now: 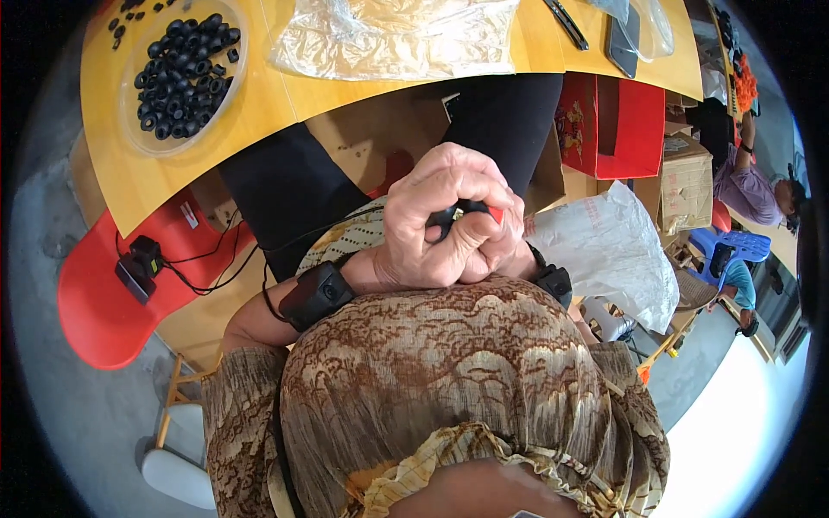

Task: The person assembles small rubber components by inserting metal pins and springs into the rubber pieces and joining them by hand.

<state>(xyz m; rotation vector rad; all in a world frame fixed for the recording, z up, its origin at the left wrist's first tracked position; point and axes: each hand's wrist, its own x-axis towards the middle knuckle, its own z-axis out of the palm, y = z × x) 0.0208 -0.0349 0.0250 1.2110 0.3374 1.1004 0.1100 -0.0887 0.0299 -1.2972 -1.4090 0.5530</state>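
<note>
In front of my chest, my left hand (436, 216) and my right hand (511, 237) are pressed together, both with curled fingers. Between them shows part of a small black piece (446, 219), gripped by the left fingers and thumb. A bit of red (496, 214) peeks out beside the right fingers; its kind is hidden. Most of the right hand lies behind the left. On the table at the far left, a clear round bowl (239, 76) holds many small black ring-shaped pieces (186, 78). Several more lie loose beside it.
A clear plastic bag (397, 39) lies on the yellow table (108, 129), with a utility knife (566, 24) and phone (622, 45) to its right. Right of my legs are a red box (635, 125), cardboard box (686, 186) and white bag (609, 250). A red stool (95, 298) stands left.
</note>
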